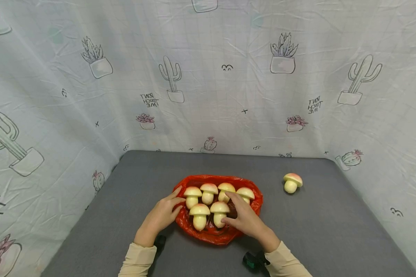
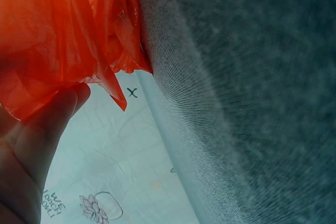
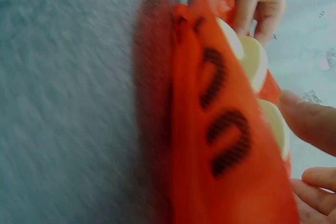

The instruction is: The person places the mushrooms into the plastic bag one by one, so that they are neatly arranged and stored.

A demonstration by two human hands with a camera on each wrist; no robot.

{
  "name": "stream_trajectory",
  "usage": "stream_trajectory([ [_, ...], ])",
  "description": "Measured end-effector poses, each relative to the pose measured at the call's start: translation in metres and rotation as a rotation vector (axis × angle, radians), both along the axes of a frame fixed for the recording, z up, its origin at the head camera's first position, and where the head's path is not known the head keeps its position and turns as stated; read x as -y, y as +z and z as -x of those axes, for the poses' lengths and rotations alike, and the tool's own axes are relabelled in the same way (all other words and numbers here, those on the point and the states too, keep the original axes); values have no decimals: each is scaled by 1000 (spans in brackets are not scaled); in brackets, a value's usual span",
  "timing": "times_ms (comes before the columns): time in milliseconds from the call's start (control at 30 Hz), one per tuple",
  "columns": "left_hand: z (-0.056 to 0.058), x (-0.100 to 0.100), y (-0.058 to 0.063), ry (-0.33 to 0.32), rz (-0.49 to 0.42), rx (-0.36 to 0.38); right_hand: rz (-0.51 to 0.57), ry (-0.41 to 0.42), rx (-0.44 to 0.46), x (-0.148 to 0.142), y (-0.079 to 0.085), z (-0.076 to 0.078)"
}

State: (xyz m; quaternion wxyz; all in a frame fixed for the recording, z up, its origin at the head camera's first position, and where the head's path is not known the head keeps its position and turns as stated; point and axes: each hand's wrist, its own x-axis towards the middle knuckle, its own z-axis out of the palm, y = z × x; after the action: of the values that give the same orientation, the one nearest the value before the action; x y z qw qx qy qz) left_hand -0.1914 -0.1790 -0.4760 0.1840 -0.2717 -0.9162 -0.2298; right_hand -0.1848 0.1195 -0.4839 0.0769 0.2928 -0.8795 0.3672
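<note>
A red plastic bag (image 1: 208, 239), its mouth spread wide, lies on the grey table with several toy mushrooms (image 1: 199, 216) inside, cream-coloured with pink-tinged caps. At its left rim, my left hand (image 1: 161, 213) grips the plastic; in the left wrist view the fingertips (image 2: 79, 94) meet the bag's crumpled edge. My right hand (image 1: 247, 218) reaches over the right side of the bag, thumb and fingers apart. Its thumb is right at the stem of the front middle mushroom (image 1: 219, 207), while the fingers extend toward the back right mushrooms. Dark printing shows on the bag in the right wrist view.
One more toy mushroom (image 1: 292, 182) stands by itself on the table (image 1: 319, 223), to the right of the bag. A white curtain (image 1: 208, 88) printed with cacti surrounds the table's back and sides. Dark wrist straps (image 1: 254, 261) show near both sleeves.
</note>
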Motion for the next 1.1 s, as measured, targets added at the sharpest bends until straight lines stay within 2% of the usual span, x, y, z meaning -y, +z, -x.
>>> stream_trajectory([
  [233, 0, 0, 1, 5, 3, 13, 71, -93, -70, -20, 10, 5],
  [567, 0, 0, 0, 17, 22, 32, 195, -194, -77, -62, 19, 13],
  [767, 1, 0, -1, 15, 17, 20, 242, -260, -82, -94, 20, 21],
  [1100, 1, 0, -1, 10, 8, 13, 235, -448, -31, -154, 11, 38],
])
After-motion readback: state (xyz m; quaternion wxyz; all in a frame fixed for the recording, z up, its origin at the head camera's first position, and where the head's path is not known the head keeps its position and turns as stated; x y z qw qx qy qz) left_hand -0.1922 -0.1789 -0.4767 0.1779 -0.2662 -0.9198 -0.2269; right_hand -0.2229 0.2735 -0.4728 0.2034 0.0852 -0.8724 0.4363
